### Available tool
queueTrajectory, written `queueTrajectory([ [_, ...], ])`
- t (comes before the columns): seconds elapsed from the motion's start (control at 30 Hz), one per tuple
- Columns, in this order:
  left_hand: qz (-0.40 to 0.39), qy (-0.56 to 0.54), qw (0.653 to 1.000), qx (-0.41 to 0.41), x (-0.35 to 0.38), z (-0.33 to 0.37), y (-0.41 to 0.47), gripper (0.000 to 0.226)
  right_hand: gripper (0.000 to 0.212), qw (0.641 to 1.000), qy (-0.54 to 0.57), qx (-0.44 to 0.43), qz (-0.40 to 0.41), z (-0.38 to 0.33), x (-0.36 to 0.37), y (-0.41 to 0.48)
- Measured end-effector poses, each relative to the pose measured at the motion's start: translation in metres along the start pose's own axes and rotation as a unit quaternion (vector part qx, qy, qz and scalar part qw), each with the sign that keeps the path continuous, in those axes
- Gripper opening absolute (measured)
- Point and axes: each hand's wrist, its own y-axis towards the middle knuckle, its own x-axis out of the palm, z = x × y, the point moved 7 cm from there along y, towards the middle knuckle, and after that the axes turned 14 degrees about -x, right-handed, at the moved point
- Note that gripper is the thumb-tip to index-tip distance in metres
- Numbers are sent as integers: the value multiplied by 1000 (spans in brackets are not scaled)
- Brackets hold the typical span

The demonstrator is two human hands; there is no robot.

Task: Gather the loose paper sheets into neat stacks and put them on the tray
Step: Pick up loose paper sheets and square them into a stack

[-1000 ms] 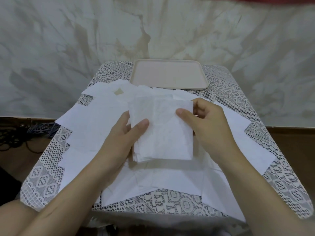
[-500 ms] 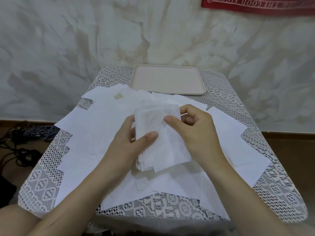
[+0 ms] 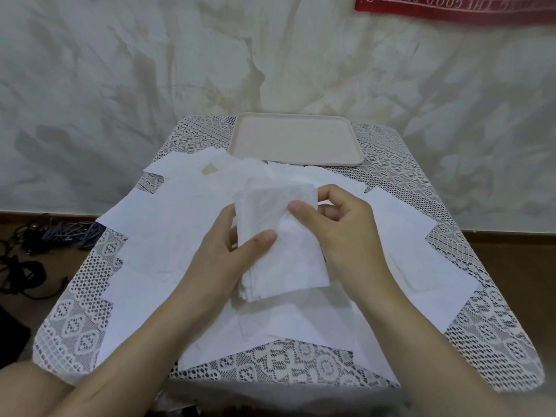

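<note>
Presently, we record a small stack of crumpled white paper sheets (image 3: 279,245) held just above the middle of the table, clamped between both hands. The left hand (image 3: 222,257) grips the stack's left edge, with the thumb laid across the front face and the fingers behind. The right hand (image 3: 340,233) pinches the upper right portion, thumb on the front and fingers curled at the back. The stack is roughly rectangular and tilted. Its top sheet is wrinkled and soft in texture, and its lower edges are fanned and uneven.

Beneath the hands, loose white paper sheets (image 3: 162,236) lie flat and overlapping across most of the table, at mixed angles and with straight edges. A small tan patch (image 3: 209,169) shows among the far ones. The table carries a white lace tablecloth (image 3: 84,323), an openwork of diamonds and rosettes.

A beige rectangular tray (image 3: 294,142), smooth and matte with rounded corners and a shallow raised rim, sits at the far edge. It is apart from the held stack, and its near rim touches the far sheets.

Behind stands a marbled grey-white wall (image 3: 120,85) with a red banner (image 3: 451,7). Dark cables (image 3: 30,260) lie tangled on the floor at the left.
</note>
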Motion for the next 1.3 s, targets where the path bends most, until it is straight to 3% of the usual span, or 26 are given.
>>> queueTrajectory([
  [0.07,10,0,1000,4,-3,0,1,51,16,999,-38,-9,5,2,-1,1],
  [0.17,26,-33,999,17,-8,4,4,54,44,996,-85,-3,8,7,-4,3],
  [0.3,6,-123,992,28,-11,13,9,59,75,992,-39,91,-72,22,10,-5],
  [0.37,0,-147,989,29,-11,13,11,61,77,980,50,156,-113,30,19,-13],
  [0.43,1,-165,986,28,-12,12,11,62,59,965,108,183,-153,30,23,-17],
  [0.57,-17,-165,985,38,-10,10,11,57,26,964,172,154,-132,26,18,-11],
  [0.77,-4,-95,994,59,-19,21,17,58,27,993,110,24,-40,12,-13,17],
  [0.9,9,12,996,89,-11,26,20,73,42,996,-2,-51,-67,5,-24,21],
  [1.07,-1,70,994,82,3,21,20,101,83,986,-115,-7,-124,30,-17,7],
  [1.3,-4,58,996,74,17,28,17,115,90,983,-123,-38,-132,24,-8,6],
])
